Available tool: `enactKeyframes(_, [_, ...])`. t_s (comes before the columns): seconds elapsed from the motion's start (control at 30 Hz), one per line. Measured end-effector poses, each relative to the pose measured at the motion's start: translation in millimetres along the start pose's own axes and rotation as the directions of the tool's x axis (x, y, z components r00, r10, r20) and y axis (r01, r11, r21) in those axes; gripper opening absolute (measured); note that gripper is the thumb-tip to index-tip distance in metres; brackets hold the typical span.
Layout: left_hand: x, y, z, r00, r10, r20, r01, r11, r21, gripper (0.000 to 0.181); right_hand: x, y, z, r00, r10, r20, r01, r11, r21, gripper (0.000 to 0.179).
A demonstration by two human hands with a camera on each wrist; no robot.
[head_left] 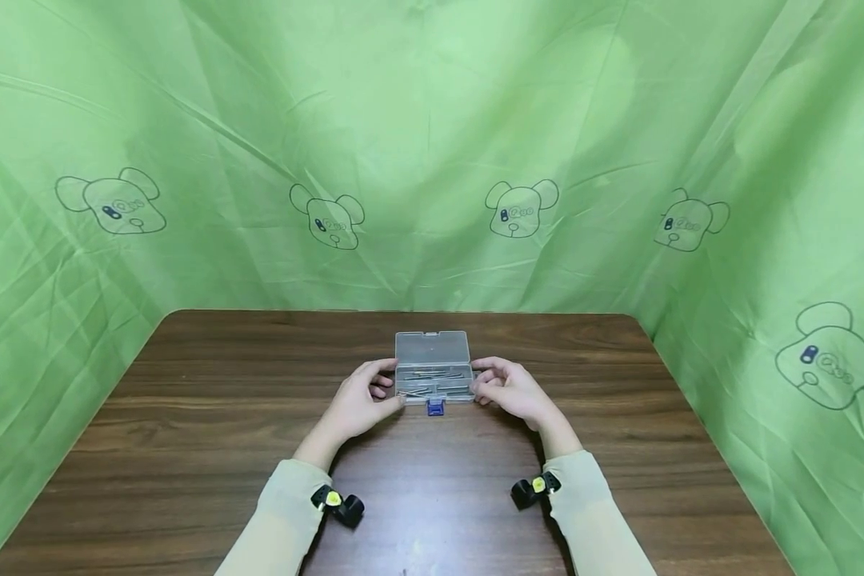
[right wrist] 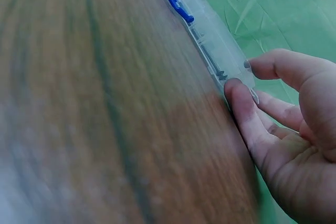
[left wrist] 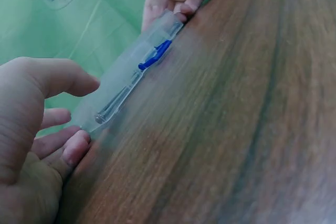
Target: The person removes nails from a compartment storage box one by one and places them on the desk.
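Clear plastic box [head_left: 455, 399] sits on the brown wood-grain table [head_left: 187, 448], about midway between left and right and nearer the far edge. Its lid [head_left: 432, 349] is hinged up and leans back on the far side; a blue latch [head_left: 435, 407] sticks out from the middle of the near wall. Inside, thin metal pieces [head_left: 435, 374] lie roughly lengthwise in a far compartment and in smaller near ones; too small to name more closely. Left hand [head_left: 353, 406] holds the left end of the box, thumb at the near corner, forefinger at the far one, the other fingers bent between. Right hand [head_left: 516, 394] grips the right end likewise; the right wrist view shows fingertips on the corner and end wall. Pale sleeves [head_left: 288, 500] on both arms, each with a black wrist camera [head_left: 348, 510] bearing a yellow-green spot. Green curtain [head_left: 432, 96] stands behind and to both sides, creased, printed with outlined round-eared animal heads [head_left: 522, 212]. Each full head carries a dark blue oval mark and, to its right, a short line of outlined lettering, perhaps with an "o" at the end; too faint to read surely.
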State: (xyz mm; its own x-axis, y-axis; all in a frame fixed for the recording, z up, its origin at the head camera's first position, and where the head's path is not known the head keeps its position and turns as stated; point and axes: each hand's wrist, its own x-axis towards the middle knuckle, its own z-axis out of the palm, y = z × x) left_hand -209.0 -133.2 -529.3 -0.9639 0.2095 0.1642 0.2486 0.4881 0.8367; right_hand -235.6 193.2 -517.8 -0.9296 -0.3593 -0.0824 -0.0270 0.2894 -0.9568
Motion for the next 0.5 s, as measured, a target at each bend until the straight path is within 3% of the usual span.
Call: enactKeyframes(0.5, [-0.6, -4.4, -3.9, 1.000, 0.008, 0.026, -0.006, 0.998, -0.070, 0.069, 2.5, 3.2, 2.5, 1.000, -0.028, 0.010, 0.028, 1.000, 0.004, 0.052])
